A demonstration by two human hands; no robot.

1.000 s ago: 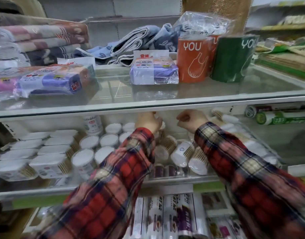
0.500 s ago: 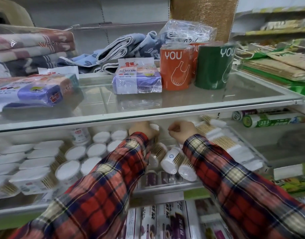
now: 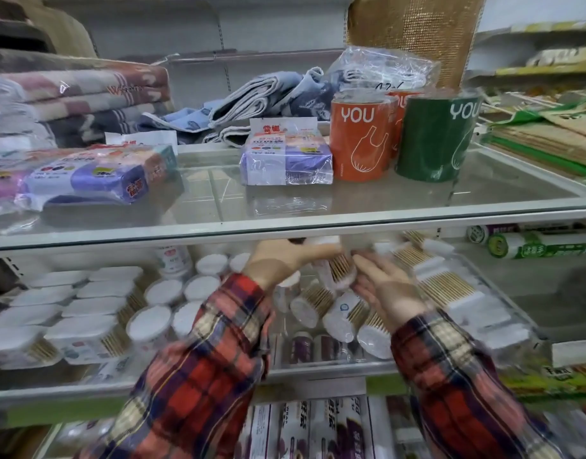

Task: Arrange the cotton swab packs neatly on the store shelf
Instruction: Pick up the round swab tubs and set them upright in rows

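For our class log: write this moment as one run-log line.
left hand: holds cotton swab tub | right hand: touches tub, grip blurred | middle shelf: tubs lie tipped

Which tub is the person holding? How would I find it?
Look under the glass shelf, in the middle. Both hands meet on one round swab tub. It is lifted up, while the tubs below it lie tipped over.

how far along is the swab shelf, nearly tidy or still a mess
Partly done. The flat rectangular swab packs on the left lie in tidy rows, and the round tubs beside them stand upright. In hand: the left hand and right hand meet on a cylindrical swab pack, though blur hides the exact grip. Left: several toppled cylinders lying loose in the middle.
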